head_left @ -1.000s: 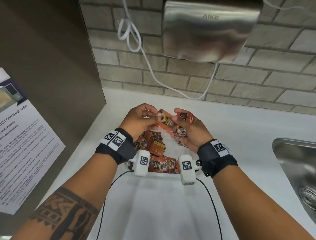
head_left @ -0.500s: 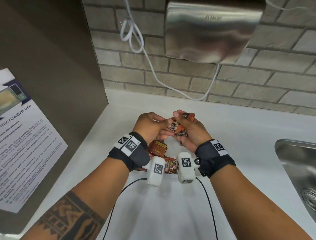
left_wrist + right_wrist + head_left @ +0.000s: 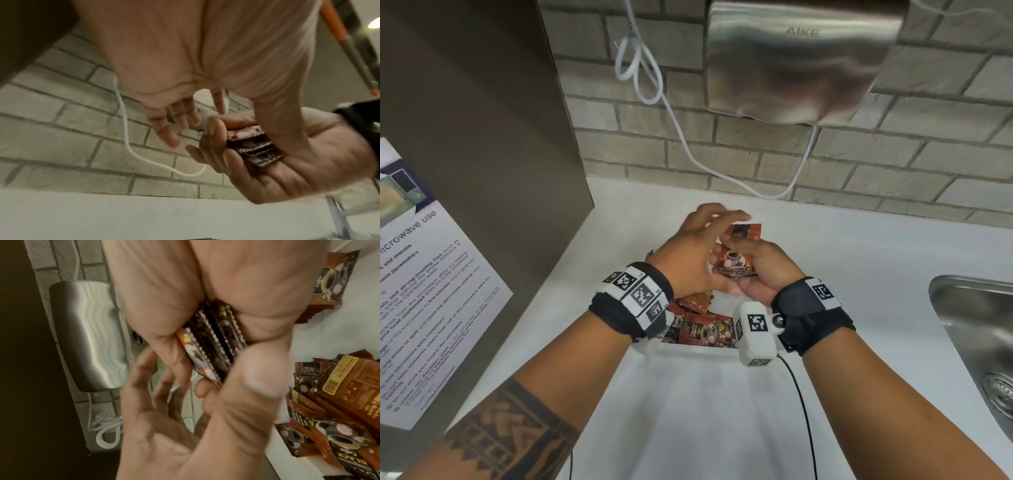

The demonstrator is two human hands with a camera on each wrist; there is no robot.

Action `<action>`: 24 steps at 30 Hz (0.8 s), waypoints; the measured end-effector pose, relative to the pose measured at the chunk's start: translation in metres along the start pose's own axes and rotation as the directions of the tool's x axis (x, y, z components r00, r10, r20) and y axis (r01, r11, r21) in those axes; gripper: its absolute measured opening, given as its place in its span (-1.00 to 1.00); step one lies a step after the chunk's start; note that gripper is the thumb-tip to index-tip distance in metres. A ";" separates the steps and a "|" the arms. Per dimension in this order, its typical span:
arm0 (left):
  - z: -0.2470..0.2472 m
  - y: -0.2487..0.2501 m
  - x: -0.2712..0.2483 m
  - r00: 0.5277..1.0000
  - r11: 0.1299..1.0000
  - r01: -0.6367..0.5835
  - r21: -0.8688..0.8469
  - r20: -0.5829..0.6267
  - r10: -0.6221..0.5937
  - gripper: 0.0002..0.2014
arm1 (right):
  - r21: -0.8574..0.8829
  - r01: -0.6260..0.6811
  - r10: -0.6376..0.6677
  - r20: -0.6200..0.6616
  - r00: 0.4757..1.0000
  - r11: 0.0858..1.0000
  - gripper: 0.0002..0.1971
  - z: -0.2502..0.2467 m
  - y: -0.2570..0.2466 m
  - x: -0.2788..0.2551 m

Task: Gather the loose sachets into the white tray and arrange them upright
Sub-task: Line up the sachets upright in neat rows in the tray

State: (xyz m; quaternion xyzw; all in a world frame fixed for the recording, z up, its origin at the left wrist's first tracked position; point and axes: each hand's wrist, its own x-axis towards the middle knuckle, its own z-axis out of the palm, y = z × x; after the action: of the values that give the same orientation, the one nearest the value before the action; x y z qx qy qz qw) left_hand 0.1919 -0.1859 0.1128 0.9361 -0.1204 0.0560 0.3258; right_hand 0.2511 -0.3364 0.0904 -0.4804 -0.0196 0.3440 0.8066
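Observation:
My right hand (image 3: 763,270) grips a stack of brown coffee sachets (image 3: 736,263) on edge, above the far end of the white tray (image 3: 688,353). The wrist views show the stack's serrated edges (image 3: 255,146) (image 3: 211,350) squeezed between my right fingers and thumb. My left hand (image 3: 698,250) hovers over the stack with its fingers spread and straight (image 3: 180,123); its thumb touches the stack's edge. Several more sachets (image 3: 698,329) (image 3: 339,418) lie jumbled in the tray, partly hidden by my wrists. One sachet (image 3: 333,280) lies apart on a white surface.
A steel hand dryer (image 3: 801,58) hangs on the brick wall, its white cable (image 3: 674,113) drooping to the counter. A steel sink (image 3: 976,329) is at the right. A brown cabinet side (image 3: 482,137) with a microwave notice (image 3: 421,291) closes the left.
My left hand has let go of the sachet it was pinching against the stack and spread its fingers. The sachet now sits in the stack in my right hand.

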 end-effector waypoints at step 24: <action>0.008 -0.023 0.022 0.997 0.974 -0.073 0.213 0.042 0.066 -0.33 | -0.527 -0.038 -0.054 -0.158 0.986 0.849 -0.94 -0.001 -0.002 0.005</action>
State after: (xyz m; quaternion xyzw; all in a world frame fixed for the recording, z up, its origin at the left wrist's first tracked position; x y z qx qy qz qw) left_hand 0.2188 -0.1777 0.0969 0.9618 -0.1519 0.0640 0.2187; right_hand 0.2562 -0.3350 0.0893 -0.7105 -0.0480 0.2803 0.6436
